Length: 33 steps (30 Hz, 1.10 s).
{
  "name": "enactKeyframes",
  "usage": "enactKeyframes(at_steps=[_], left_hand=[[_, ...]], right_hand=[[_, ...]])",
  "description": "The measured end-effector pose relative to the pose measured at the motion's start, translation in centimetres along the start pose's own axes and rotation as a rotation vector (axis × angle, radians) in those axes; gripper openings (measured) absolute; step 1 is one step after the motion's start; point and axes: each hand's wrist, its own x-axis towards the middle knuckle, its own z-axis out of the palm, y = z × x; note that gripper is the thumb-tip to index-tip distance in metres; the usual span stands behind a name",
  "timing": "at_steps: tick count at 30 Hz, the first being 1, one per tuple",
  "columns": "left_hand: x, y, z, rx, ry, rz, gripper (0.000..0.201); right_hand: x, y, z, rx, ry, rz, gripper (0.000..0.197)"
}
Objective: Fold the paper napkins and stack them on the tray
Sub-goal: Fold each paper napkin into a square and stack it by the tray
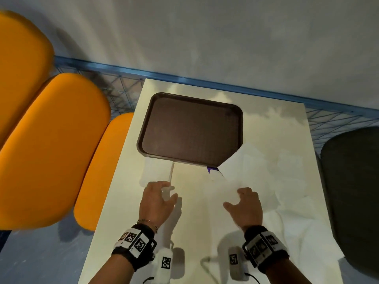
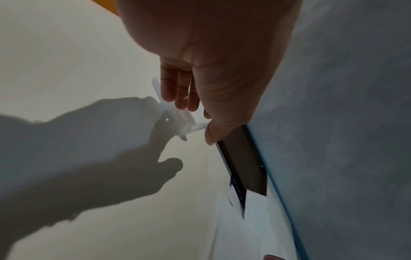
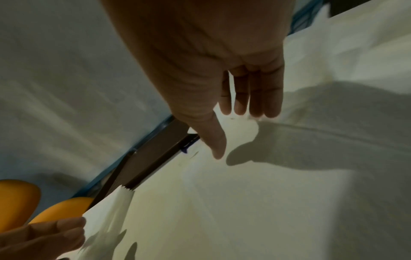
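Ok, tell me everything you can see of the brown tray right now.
The brown tray is a rectangular tray with rounded corners, a low raised rim and a finely textured dark floor; it looks like plastic. It lies flat on the white table toward the far edge, with nothing stacked in it yet. White napkins overlap its near right corner, and a folded napkin meets its near left edge. Neither hand touches it.

Both forearms are bare. Each wrist wears a black fuzzy band carrying white blocks printed with black square-code markers. A white camera pod with its own marker hangs below each band, trailing a black cable. A thin chain bracelet circles the left wrist
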Motion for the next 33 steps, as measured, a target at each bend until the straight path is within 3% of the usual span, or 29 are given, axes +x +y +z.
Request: enactKeyframes(at_steps=[4, 10, 22, 30, 33], left_hand=[[-2.2, 1.5, 3.3, -0.01, -0.175, 0.048, 0.023], [-5.1, 2.3, 6.5, 0.071, -0.324, 0.071, 0.027], [-10.4, 2.1, 7.8, 0.08, -0.334, -0.002, 0.024], [-11.2, 1.1, 6.5, 0.035, -0.26, -0.052, 0.027], [-10.9, 1.2, 6.0, 0.02, -0.242, -0.072, 0.029]], right_hand=[[-0.4, 2.4, 0.1, 0.028, -0.132, 0.073, 0.061], [-1.2, 3.0, 0.1, 0.118, -0.016, 0.034, 0.033], [-3.5, 4.9, 1.2, -0.005, 0.147, -0.274, 0.028], [-3.7, 5.5, 1.6, 0.1, 0.228, -0.345, 0.023], [-3.8, 5.8, 1.5, 0.117, 0.225, -0.307, 0.015]])
